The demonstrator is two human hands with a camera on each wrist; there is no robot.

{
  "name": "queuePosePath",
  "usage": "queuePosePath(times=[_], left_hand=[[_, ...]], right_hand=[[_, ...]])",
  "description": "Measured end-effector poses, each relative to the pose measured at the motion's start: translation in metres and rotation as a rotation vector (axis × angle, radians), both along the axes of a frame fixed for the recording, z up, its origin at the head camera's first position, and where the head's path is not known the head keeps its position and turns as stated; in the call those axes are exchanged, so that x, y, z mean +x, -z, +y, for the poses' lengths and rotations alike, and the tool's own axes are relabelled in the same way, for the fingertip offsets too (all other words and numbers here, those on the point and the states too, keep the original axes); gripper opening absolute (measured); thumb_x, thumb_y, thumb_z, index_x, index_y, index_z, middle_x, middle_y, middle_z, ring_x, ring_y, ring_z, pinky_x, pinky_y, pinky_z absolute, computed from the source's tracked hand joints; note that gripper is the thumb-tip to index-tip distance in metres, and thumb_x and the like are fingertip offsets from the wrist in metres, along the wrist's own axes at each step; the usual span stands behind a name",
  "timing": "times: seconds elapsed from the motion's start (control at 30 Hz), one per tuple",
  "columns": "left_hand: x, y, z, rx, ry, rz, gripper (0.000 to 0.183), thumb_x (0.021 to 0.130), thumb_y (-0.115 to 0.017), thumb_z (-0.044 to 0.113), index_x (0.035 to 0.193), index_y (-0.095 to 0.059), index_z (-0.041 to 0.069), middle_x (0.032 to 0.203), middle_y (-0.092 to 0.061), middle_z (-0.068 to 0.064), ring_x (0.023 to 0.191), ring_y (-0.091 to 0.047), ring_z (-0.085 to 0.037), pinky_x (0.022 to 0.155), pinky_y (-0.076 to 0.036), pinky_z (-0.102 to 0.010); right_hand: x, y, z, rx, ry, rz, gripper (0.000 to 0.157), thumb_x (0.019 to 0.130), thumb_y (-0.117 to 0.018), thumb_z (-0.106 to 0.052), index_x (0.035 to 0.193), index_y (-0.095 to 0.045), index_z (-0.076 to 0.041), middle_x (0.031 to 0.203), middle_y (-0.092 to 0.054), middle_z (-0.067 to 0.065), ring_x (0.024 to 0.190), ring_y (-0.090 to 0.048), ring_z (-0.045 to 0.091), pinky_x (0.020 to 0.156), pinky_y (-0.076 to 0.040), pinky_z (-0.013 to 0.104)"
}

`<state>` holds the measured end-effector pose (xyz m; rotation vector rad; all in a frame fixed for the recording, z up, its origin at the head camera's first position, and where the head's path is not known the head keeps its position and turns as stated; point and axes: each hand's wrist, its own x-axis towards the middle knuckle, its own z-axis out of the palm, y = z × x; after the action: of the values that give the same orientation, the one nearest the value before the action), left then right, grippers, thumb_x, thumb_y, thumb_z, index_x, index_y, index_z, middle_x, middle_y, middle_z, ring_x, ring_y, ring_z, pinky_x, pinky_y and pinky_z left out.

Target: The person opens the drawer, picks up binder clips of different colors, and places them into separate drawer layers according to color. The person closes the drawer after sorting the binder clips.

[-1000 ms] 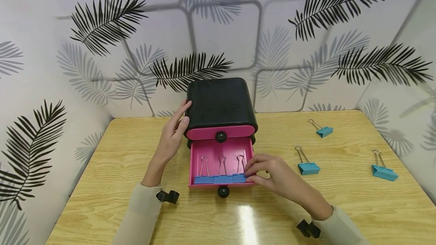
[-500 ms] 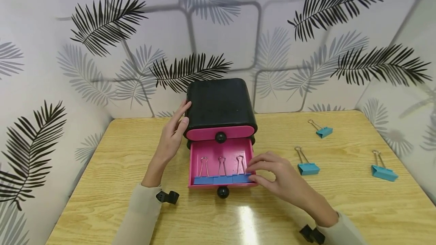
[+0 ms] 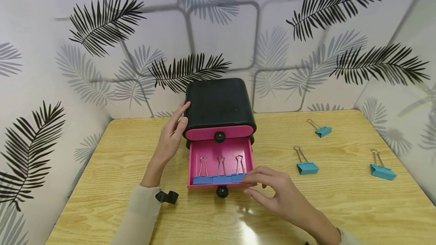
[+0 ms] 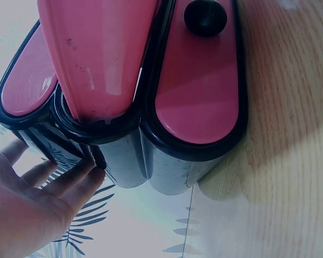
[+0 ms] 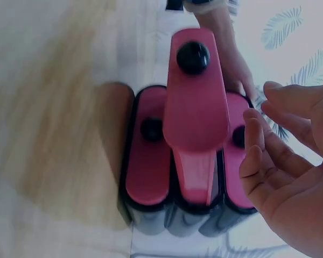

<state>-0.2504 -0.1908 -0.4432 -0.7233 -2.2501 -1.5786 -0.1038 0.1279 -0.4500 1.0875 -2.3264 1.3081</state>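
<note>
A black cabinet with pink drawers stands at the table's centre. Its middle drawer is pulled out, and three blue binder clips lie in a row along the drawer's front, wire handles pointing back. My left hand rests against the cabinet's left side, fingers spread, as the left wrist view also shows. By the drawer's right front corner is my right hand, fingers loosely bent and thumb apart; in the right wrist view its fingers hold nothing. Its fingertips partly cover the rightmost clip.
To the right on the wooden table lie three more teal binder clips: one nearer, one farther back, one at the far right. A round black knob juts from the drawer front. A leaf-patterned wall stands behind.
My right hand has let go of the rightmost clip in the drawer and moved slightly down toward the front, its thumb now away from the clip. The left hand stays put.
</note>
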Motion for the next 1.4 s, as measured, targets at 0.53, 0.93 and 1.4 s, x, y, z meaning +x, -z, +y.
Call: queuePosePath(times=[0.53, 0.93, 1.4], left_hand=[[0.018, -0.026, 0.007, -0.018, 0.002, -0.031, 0.048, 0.109, -0.042, 0.009, 0.156, -0.040, 0.001, 0.166, -0.027, -0.020, 0.152, -0.028, -0.033, 0.117, -0.032, -0.056], [0.026, -0.036, 0.010, -0.028, -0.005, -0.036, 0.049, 0.107, -0.043, 0.008, 0.155, -0.041, -0.002, 0.165, -0.028, -0.021, 0.152, -0.027, -0.033, 0.118, -0.031, -0.055], [0.028, -0.037, 0.011, -0.041, -0.016, -0.027, 0.048, 0.107, -0.043, 0.008, 0.154, -0.041, -0.005, 0.164, -0.029, -0.023, 0.152, -0.028, -0.036, 0.117, -0.031, -0.057]], right_hand=[[0.015, 0.018, -0.024, -0.001, -0.060, -0.161, 0.036, 0.093, -0.076, -0.005, 0.127, -0.070, -0.014, 0.113, -0.074, -0.003, 0.087, -0.070, 0.007, 0.068, -0.058, 0.023], [0.012, 0.029, -0.036, 0.030, -0.064, -0.257, 0.038, 0.094, -0.073, -0.003, 0.131, -0.065, -0.012, 0.113, -0.074, 0.005, 0.088, -0.072, 0.007, 0.071, -0.060, 0.025], [0.012, 0.039, -0.053, -0.037, 0.027, -0.277, 0.029, 0.093, -0.075, -0.003, 0.120, -0.072, -0.012, 0.111, -0.076, 0.002, 0.090, -0.073, 0.009, 0.073, -0.060, 0.025]])
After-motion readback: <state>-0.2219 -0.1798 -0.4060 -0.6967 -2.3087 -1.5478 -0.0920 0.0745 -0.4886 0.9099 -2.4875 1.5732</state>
